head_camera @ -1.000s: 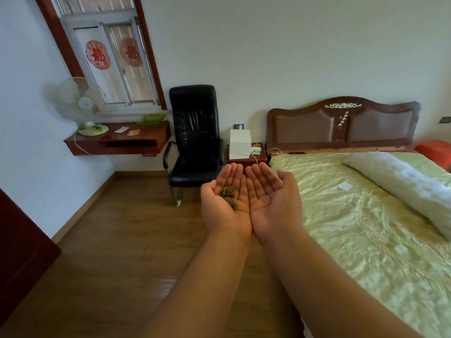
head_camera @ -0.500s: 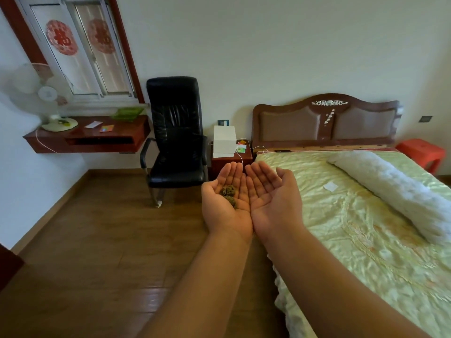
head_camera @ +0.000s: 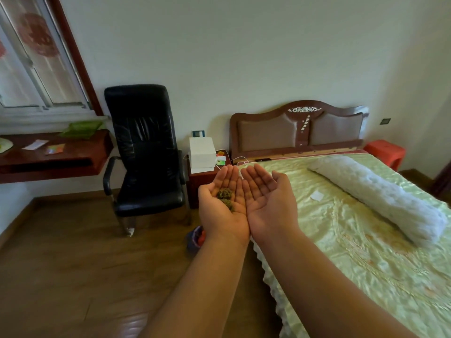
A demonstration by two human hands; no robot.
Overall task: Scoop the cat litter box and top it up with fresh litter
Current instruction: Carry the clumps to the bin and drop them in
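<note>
A bed [head_camera: 353,240] with a green cover fills the right side, a white bolster [head_camera: 375,198] lying across it. A black chair [head_camera: 144,152] stands by the far wall, beside a nightstand [head_camera: 202,178] carrying a white box [head_camera: 202,153]. Both arms reach forward, palms up, side by side and touching along their inner edges. The right hand [head_camera: 269,203] lies flat and carries nothing. The left hand [head_camera: 223,206], fingers straight, carries two dark clumps [head_camera: 225,197] in its palm.
</note>
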